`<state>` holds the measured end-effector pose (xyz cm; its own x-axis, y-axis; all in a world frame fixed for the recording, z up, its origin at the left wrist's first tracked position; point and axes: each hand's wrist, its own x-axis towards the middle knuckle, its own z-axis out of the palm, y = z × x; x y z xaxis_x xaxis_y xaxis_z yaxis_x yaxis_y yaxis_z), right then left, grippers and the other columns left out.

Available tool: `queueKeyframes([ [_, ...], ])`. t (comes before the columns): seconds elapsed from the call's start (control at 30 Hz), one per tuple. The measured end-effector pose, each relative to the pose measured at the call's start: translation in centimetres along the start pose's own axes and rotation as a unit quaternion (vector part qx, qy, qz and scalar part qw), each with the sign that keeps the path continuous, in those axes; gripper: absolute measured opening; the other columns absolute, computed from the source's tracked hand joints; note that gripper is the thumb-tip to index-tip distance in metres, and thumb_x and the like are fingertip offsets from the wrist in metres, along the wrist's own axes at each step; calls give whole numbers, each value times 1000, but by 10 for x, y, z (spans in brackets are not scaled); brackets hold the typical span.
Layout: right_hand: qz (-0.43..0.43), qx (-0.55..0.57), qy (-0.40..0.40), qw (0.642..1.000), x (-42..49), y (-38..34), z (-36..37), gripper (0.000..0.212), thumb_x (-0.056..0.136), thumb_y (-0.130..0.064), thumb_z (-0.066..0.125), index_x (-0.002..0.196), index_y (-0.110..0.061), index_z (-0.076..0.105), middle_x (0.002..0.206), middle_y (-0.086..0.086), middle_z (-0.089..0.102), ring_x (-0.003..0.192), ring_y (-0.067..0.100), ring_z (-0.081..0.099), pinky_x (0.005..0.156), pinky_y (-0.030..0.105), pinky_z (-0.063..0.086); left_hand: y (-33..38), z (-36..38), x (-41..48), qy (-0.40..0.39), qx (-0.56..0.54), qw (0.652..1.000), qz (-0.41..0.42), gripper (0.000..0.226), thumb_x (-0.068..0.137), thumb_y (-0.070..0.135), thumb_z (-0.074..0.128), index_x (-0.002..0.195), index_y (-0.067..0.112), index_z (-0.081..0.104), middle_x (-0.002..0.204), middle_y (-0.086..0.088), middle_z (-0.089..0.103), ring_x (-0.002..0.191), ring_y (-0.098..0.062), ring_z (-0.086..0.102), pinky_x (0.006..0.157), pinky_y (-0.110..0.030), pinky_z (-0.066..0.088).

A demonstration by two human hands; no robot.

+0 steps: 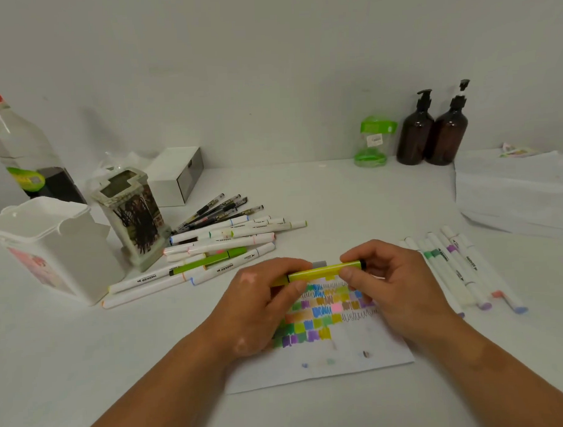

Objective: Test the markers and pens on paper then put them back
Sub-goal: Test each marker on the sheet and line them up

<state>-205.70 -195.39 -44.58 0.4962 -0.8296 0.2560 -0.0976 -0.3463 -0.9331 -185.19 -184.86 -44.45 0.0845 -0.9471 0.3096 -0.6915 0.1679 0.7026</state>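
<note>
A plain white wall (268,70) rises behind a white tabletop (353,204) under soft, even light

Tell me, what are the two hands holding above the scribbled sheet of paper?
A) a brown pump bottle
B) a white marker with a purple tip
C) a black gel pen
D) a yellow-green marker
D: the left hand and the right hand each grip an end of a yellow-green marker above the paper.
</note>
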Motion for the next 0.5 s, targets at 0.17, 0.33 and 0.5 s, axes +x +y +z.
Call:
queueKeyframes([
  [0.17,4,84,-66,994,-2,-4,3,10,83,-19,79,87,-27,74,67,-2,68,57,11,62,55,23,53,3,7,2,-64,61,996,25,30,103,42,39,115,30,63,97,12,66,88,-8,61,74,-27,51],
  [0.33,10,92,-106,990,-3,-2,8,20,76,-35,80,91,-21,74,63,5,64,55,18,59,54,31,50,7,10,3,-68,62,993,71,24,104,38,44,111,28,64,81,15,59,75,-8,57,64,-14,41],
  [0.5,20,125,-99,987,-3,1,12,16,73,-30,79,79,-19,69,54,7,57,48,19,51,47,28,44,8,10,2,-63,68,993,68,30,98,50,53,124,37,60,82,20,62,72,0,59,62,-10,39],
])
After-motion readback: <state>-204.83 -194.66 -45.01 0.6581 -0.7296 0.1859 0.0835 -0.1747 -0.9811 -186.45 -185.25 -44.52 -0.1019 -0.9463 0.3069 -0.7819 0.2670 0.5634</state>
